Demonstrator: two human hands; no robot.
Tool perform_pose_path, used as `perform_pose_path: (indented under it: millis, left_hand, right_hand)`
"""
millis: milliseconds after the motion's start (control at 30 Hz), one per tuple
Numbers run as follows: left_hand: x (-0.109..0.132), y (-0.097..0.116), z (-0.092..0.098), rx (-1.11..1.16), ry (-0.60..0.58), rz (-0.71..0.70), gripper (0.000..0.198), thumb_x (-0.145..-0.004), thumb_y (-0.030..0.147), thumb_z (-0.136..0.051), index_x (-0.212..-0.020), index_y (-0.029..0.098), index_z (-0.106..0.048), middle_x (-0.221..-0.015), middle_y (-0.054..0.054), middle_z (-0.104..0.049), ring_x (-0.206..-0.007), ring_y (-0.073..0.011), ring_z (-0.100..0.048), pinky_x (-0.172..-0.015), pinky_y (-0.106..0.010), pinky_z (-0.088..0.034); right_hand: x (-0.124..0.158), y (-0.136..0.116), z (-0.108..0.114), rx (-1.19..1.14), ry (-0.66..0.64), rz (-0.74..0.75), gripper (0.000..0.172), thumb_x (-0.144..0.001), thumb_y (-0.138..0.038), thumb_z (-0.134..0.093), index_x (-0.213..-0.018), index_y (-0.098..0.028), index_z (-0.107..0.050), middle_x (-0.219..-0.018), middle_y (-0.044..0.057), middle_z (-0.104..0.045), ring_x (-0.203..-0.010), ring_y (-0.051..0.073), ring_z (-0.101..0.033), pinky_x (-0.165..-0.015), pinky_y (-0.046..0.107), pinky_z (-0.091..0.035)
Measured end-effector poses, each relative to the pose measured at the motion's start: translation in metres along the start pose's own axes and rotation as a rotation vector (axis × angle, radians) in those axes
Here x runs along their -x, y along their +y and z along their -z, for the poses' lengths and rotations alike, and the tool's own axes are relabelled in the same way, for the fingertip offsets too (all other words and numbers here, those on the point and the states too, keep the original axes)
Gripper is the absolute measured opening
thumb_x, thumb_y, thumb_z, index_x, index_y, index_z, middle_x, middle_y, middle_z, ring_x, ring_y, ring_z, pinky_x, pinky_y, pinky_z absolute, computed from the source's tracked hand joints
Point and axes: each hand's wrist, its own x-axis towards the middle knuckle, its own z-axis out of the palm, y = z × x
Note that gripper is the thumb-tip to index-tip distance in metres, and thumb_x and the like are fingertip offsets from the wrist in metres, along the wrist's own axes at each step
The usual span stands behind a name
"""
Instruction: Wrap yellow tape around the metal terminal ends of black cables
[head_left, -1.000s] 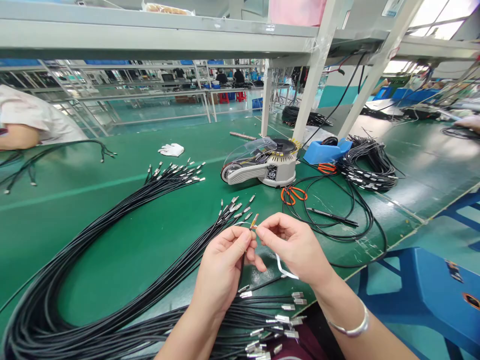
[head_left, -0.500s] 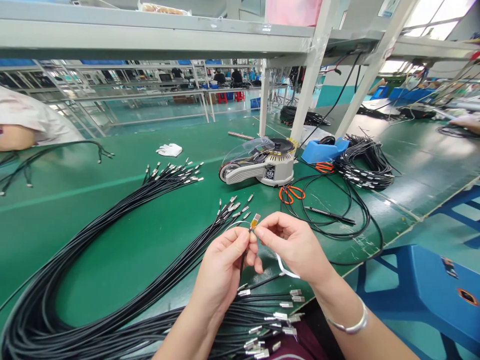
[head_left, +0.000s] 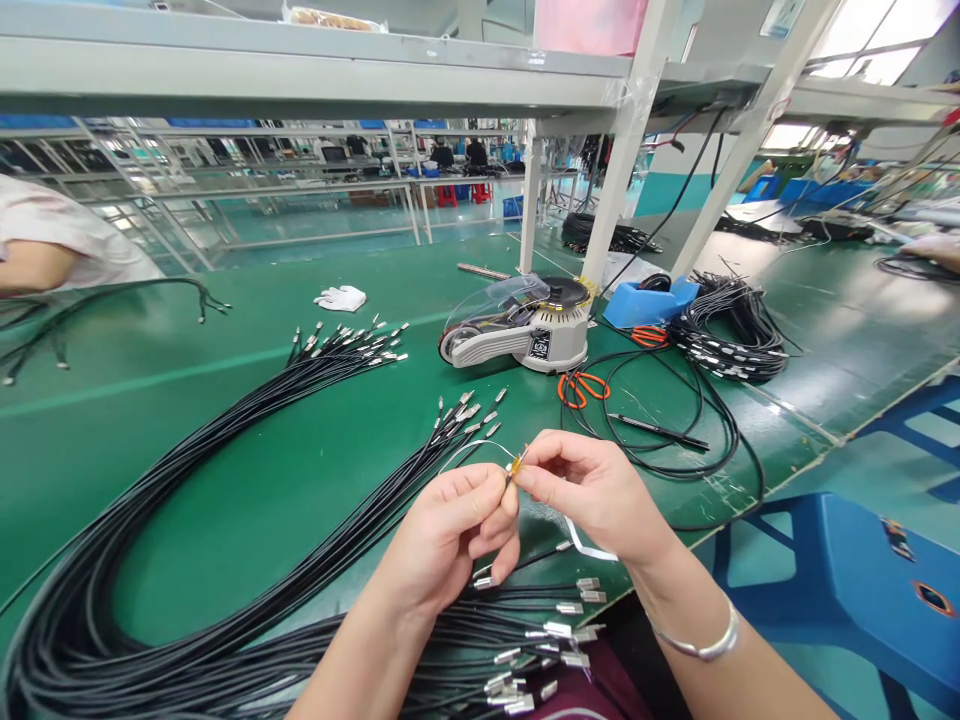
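Between finger and thumb, my left hand [head_left: 457, 520] pinches a black cable just below its metal connector [head_left: 519, 460], which has yellow tape on it. My right hand [head_left: 589, 490] is closed at the connector's right side, its fingertips on the taped part. A thin white strip [head_left: 589, 543] shows below my right palm, and a thin pale line curves left of the connector. Around my hands lies a large looped bundle of black cables [head_left: 202, 440], with silver connectors at its ends beyond and below my left hand.
A grey tape dispenser [head_left: 517, 330] stands ahead on the green table [head_left: 247, 350]. Orange-handled scissors [head_left: 583, 390], a black pen [head_left: 660, 432], a blue holder [head_left: 649, 300] and coiled cables [head_left: 731, 325] lie to the right. A white glove [head_left: 340, 298] and a person's arm [head_left: 37, 265] are at left.
The connector has turned and now shows its narrow side. My right fingers have shifted onto it, and my left lower fingers have curled differently. The white strip has moved slightly right.
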Motion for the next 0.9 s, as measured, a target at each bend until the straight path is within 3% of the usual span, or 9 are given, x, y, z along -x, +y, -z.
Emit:
perform_pose_path:
  millis: [100, 367, 500, 633, 700, 733, 833, 900]
  left_hand:
    - [0.000, 0.002, 0.000, 0.071, -0.065, 0.085, 0.038, -0.079, 0.035, -0.062, -0.050, 0.016, -0.045, -0.043, 0.007, -0.029, -0.034, -0.0033, -0.023, -0.035, -0.018, -0.028]
    - [-0.002, -0.003, 0.005, 0.161, -0.205, 0.226, 0.041, -0.076, 0.037, -0.066, -0.049, 0.016, -0.043, -0.041, 0.009, -0.025, -0.031, -0.0012, -0.018, -0.030, -0.016, -0.023]
    - [-0.001, -0.011, 0.011, 0.102, -0.247, 0.257, 0.044, -0.077, 0.043, -0.065, -0.050, 0.016, -0.043, -0.041, 0.010, -0.023, -0.028, -0.0012, -0.021, -0.029, -0.017, -0.019]
    - [-0.005, -0.017, 0.014, -0.029, -0.210, 0.280, 0.038, -0.080, 0.044, -0.062, -0.061, 0.011, -0.057, -0.041, 0.009, -0.030, -0.029, -0.0023, -0.030, -0.032, -0.016, -0.020]
    - [-0.009, -0.018, 0.014, -0.119, -0.118, 0.224, 0.033, -0.081, 0.042, -0.063, -0.071, 0.011, -0.062, -0.041, 0.008, -0.035, -0.031, -0.0026, -0.034, -0.035, -0.015, -0.023]
    - [-0.011, -0.017, 0.013, -0.157, -0.045, 0.173, 0.029, -0.081, 0.041, -0.063, -0.078, 0.012, -0.063, -0.041, 0.008, -0.039, -0.033, -0.0029, -0.036, -0.037, -0.015, -0.026]
    - [-0.015, -0.014, 0.010, -0.254, 0.197, -0.003, 0.028, -0.080, 0.038, -0.065, -0.095, 0.015, -0.064, -0.044, 0.007, -0.049, -0.039, -0.0059, -0.045, -0.045, -0.018, -0.036]
    - [-0.016, -0.012, 0.006, -0.312, 0.322, -0.083, 0.029, -0.078, 0.037, -0.066, -0.096, 0.015, -0.064, -0.048, 0.005, -0.054, -0.044, -0.0079, -0.050, -0.050, -0.021, -0.042]
  right_hand:
    - [-0.001, 0.001, 0.002, -0.041, -0.051, 0.018, 0.005, -0.077, -0.022, -0.069, -0.074, -0.018, -0.068, -0.071, 0.000, -0.062, -0.064, 0.012, -0.054, -0.060, 0.025, -0.044]
    - [-0.009, 0.014, 0.010, -0.152, -0.188, 0.112, 0.006, -0.072, -0.023, -0.073, -0.070, -0.019, -0.069, -0.070, 0.000, -0.060, -0.064, 0.013, -0.053, -0.060, 0.025, -0.043]
    - [-0.008, 0.023, 0.001, -0.299, -0.225, 0.070, 0.018, -0.066, -0.033, -0.077, -0.063, -0.019, -0.067, -0.065, 0.001, -0.058, -0.062, 0.013, -0.053, -0.060, 0.026, -0.045]
    - [-0.011, 0.036, 0.007, -0.303, -0.210, 0.008, 0.032, -0.059, -0.046, -0.079, -0.058, -0.017, -0.067, -0.059, 0.002, -0.060, -0.053, 0.013, -0.054, -0.052, 0.026, -0.046]
    - [-0.021, 0.033, 0.032, -0.096, -0.015, -0.019, 0.038, -0.059, -0.053, -0.076, -0.062, -0.016, -0.068, -0.056, 0.002, -0.061, -0.046, 0.013, -0.054, -0.047, 0.027, -0.046]
    - [-0.029, 0.029, 0.052, 0.069, 0.163, -0.019, 0.042, -0.060, -0.057, -0.073, -0.066, -0.016, -0.069, -0.055, 0.003, -0.062, -0.044, 0.013, -0.054, -0.045, 0.028, -0.047]
    - [-0.062, 0.004, 0.129, 0.346, 0.532, 0.013, 0.044, -0.071, -0.047, -0.067, -0.101, -0.016, -0.066, -0.076, 0.006, -0.069, -0.057, 0.016, -0.062, -0.056, 0.031, -0.052]
    - [-0.092, -0.012, 0.180, 0.498, 0.684, 0.021, 0.039, -0.080, -0.041, -0.059, -0.105, -0.012, -0.062, -0.085, 0.010, -0.069, -0.066, 0.017, -0.064, -0.064, 0.033, -0.052]
